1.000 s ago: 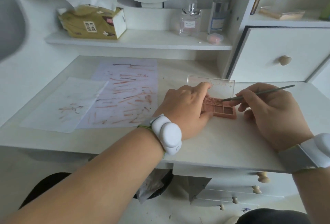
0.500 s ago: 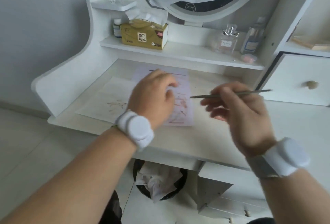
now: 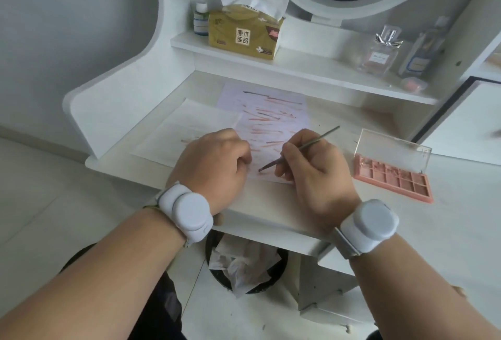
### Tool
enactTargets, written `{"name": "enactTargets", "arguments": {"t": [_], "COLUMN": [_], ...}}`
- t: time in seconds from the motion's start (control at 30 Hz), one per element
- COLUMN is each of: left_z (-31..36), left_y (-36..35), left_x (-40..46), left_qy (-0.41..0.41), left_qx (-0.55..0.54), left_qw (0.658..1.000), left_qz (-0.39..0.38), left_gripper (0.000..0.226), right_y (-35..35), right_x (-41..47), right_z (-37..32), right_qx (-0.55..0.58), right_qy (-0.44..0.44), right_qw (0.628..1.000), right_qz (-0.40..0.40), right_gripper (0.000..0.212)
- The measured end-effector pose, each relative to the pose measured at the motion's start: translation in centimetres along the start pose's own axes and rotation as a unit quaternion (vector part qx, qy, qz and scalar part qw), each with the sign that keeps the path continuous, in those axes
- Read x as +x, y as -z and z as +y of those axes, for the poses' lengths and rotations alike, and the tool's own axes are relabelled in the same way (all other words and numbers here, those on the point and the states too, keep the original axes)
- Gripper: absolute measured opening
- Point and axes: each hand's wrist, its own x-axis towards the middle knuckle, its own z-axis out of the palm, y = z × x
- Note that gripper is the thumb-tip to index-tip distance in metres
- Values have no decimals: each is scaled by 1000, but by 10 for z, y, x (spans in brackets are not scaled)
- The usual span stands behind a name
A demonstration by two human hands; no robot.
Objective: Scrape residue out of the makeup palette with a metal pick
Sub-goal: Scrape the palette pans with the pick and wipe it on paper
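Right hand (image 3: 315, 174) pinches thin metal pick (image 3: 298, 148), tip on smeared white paper (image 3: 273, 120) to wipe residue off; left hand (image 3: 214, 168) fisted, pinning paper; open pink makeup palette (image 3: 393, 177) waits near table's right edge.

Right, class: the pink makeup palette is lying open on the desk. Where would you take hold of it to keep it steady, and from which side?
Grip the pink tray of the makeup palette by its short end edges, coming in from above at the near side. The clear lid stands up along the far edge, blocking that side, and the tray lies flat on the desk, so only its thin edges offer a hold.
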Motion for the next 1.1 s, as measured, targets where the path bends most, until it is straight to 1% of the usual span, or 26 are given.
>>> {"name": "enactTargets", "arguments": {"t": [0.1, 0.23, 0.33, 0.4, 0.47, 0.53, 0.6, 0.7, 0.77, 0.83, 0.9, 0.93, 0.97, 1.03, 1.1], "left_z": [-1, -1, -1, -1, -1, 0, 0, -2, -6, -19, -47, -62, -74, -91, -98], "left_y": [0, -1, -2, -2, -2, -1, -2, -1, 9, 23, 41, 45, 48, 49, 49], "left_x": [1, 1, 1, 1, 0, 0, 0, 2, 1, 3, 3, 4, 6, 7, 6], "left_qy": [0, 4, 5, 4, 4, 5, 6, 9, 30, 48, 80, 96, 112, 138, 148], "left_qx": [-2, 1, 11, 16, 19, 19, 17, -7, -50, -64, -38, -23, -10, 13, 35], "left_qw": [1000, 1000, 1000, 1000, 1000, 1000, 1000, 1000, 997, 993, 990, 989, 989, 990, 988], "left_qz": [-7, -10, -12, -10, -10, -10, -9, 4, 42, 91, 113, 109, 92, 35, -23], "left_gripper": [28, 27, 26, 25, 25, 26, 27, 28, 33, 36, 38, 41, 44, 49, 48], "right_y": [-1, 1, 3, 1, -1, -1, 0, 1, 1, 3, -5, -9, -17, -38, -66], "right_x": [-1, 1, 0, -4, -6, -4, -1, -2, -2, 1, 12, 19, 26, 39, 47], "right_z": [-2, 2, 1, -3, -4, -2, 0, -2, -8, -15, -30, -39, -48, -65, -78], "right_qx": [-72, -127, -123, -106, -119, -138, -137, -127, -97, -78, -63, -57, -50, -53, -81], "right_qy": [16, 23, 37, 56, 72, 73, 56, 45, 39, 30, 36, 39, 44, 58, 65], "right_qw": [997, 990, 989, 992, 990, 987, 987, 987, 990, 991, 993, 994, 996, 997, 993], "right_qz": [8, 61, 78, 47, 17, 30, 56, 84, 99, 109, 93, 82, 65, 16, -47], "right_gripper": [25, 23, 22, 21, 20, 22, 22, 23, 24, 26, 29, 30, 30, 28, 26]}}
